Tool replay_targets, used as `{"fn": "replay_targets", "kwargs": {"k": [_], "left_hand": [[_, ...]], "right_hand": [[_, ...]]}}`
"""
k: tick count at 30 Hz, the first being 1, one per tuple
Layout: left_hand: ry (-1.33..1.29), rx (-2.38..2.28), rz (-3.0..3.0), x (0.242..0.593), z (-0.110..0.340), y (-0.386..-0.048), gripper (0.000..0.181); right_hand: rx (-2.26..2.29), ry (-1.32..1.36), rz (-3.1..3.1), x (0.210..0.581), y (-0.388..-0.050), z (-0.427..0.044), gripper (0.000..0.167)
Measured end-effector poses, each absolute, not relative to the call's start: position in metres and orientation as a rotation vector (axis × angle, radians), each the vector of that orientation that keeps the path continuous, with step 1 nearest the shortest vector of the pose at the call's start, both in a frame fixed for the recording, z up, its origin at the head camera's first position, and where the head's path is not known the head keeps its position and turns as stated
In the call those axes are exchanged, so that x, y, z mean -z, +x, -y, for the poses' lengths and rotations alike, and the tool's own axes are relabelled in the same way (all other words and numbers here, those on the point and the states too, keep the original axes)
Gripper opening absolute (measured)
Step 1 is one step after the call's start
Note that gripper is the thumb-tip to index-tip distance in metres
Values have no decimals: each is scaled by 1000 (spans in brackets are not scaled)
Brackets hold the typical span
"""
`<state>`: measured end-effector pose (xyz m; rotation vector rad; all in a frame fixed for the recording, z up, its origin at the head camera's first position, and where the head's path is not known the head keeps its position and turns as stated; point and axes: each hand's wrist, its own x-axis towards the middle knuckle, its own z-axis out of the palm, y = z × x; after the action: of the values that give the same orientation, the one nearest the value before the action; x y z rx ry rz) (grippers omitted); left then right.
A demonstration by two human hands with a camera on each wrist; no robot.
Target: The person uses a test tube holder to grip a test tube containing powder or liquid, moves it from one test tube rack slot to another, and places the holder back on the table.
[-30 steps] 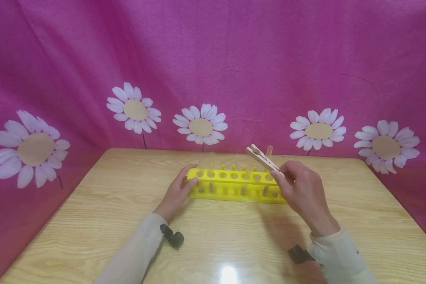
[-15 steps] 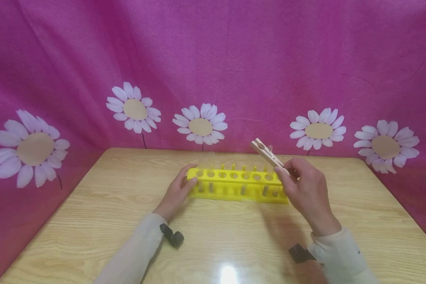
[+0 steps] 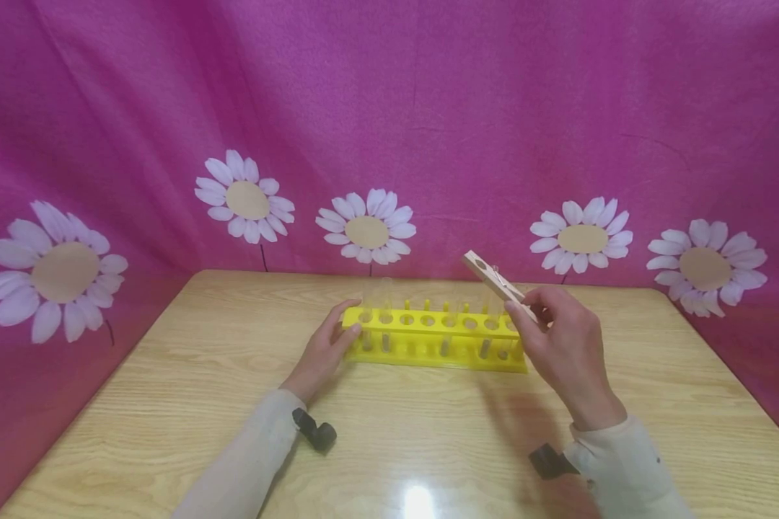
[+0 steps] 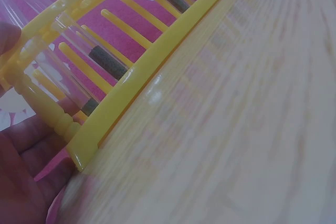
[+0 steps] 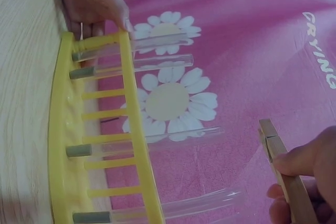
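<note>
In the head view, a yellow test tube rack (image 3: 428,331) stands upright on the table. My left hand (image 3: 320,356) grips its left end, thumb on the top shelf; in the left wrist view, fingers (image 4: 39,145) lie about the end post. Several clear test tubes stand in the rack; one test tube (image 5: 80,150) shows dark grey contents at its bottom. My right hand (image 3: 563,353) pinches a wooden test tube clamp (image 3: 511,294) above the rack's right end, its tip pointing up and left. In the right wrist view, the clamp (image 5: 297,198) is apart from the tubes, with nothing in its tip.
The wooden table (image 3: 376,440) reaches back to a magenta cloth (image 3: 454,130) printed with white flowers. Yellow pegs (image 5: 110,163) rise between the rack's shelves. A black wrist camera (image 3: 314,431) sits on the left sleeve, another camera (image 3: 550,461) on the right.
My right hand has drifted slightly up and to the right, and the clamp has moved with it and turned a little. My left hand and the rack have stayed put.
</note>
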<state>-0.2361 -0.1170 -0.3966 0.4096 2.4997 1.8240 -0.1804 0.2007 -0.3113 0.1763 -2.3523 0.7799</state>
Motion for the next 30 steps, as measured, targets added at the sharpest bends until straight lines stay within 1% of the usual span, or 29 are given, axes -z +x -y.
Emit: {"fn": "replay_targets", "kwargs": {"k": [12, 25, 30], "left_hand": [[402, -1821, -2500, 397, 118, -237, 45], [414, -1825, -2501, 399, 118, -237, 45], [402, -1819, -2506, 398, 118, -238, 45]], "right_hand": [[-811, 95, 2386, 309, -180, -203, 21], [-842, 74, 2361, 306, -181, -211, 36], [-834, 75, 2345, 306, -181, -214, 38]]}}
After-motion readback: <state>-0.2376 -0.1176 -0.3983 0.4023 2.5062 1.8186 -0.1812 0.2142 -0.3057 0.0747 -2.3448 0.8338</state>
